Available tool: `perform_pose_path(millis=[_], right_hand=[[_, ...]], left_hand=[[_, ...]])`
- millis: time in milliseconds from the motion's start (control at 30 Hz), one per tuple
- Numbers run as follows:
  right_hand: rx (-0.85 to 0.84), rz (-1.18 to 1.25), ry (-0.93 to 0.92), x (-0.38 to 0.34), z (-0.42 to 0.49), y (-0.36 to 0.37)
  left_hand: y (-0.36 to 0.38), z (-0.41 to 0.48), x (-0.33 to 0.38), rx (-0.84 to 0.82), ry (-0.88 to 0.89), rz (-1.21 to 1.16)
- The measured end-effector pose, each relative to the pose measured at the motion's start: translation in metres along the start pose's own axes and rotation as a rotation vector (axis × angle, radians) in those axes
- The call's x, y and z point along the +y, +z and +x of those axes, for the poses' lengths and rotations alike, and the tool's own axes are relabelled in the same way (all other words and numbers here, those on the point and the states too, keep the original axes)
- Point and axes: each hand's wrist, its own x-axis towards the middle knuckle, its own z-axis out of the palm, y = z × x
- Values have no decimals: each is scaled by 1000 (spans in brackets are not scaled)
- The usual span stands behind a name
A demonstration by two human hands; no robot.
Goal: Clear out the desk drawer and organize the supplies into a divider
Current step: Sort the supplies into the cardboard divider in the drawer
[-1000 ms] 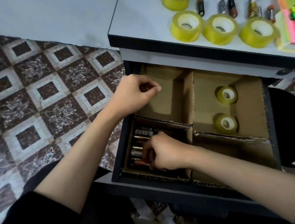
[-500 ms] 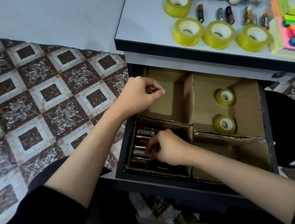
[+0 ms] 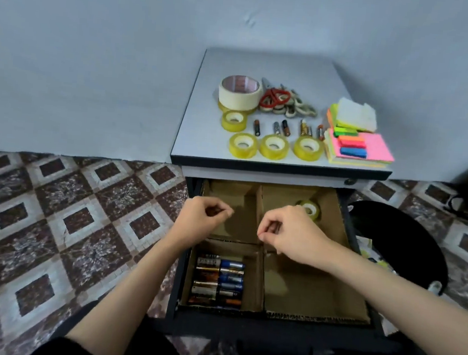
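Note:
The dark desk drawer (image 3: 270,330) is pulled out, with a cardboard divider (image 3: 262,208) of several compartments inside. Several batteries (image 3: 219,283) lie in rows in the front left compartment. A yellow tape roll (image 3: 310,209) sits in the back right compartment, partly hidden by my right hand (image 3: 290,231). That hand hovers over the divider's middle with curled fingers and nothing visible in it. My left hand (image 3: 201,219) is a loose fist over the back left compartment. More tape rolls (image 3: 243,145), loose batteries (image 3: 285,126) and sticky notes (image 3: 368,149) lie on the desk top (image 3: 265,66).
A wide masking tape roll (image 3: 240,91), red scissors (image 3: 273,97) and pale clips also lie on the desk top. A black bin (image 3: 408,243) stands right of the drawer. Patterned tile floor (image 3: 68,219) is on the left.
My right hand has lifted out of the battery compartment and now hovers over the divider's middle. The view has pulled back and tilted up, showing the whole desk top.

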Motion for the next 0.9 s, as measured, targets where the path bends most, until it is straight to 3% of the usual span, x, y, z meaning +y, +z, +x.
perform_pose_path(millis=[200,533,900], right_hand=[[220,-12,28,4,-5,-56],[415,-245,84,22,25,-136],[348,-328,99,27,106,-165]], left_hand=[[-19,8,39,47,159,66],[-49,61,87,115,177,227],[-43,145,125,24,198,470]])
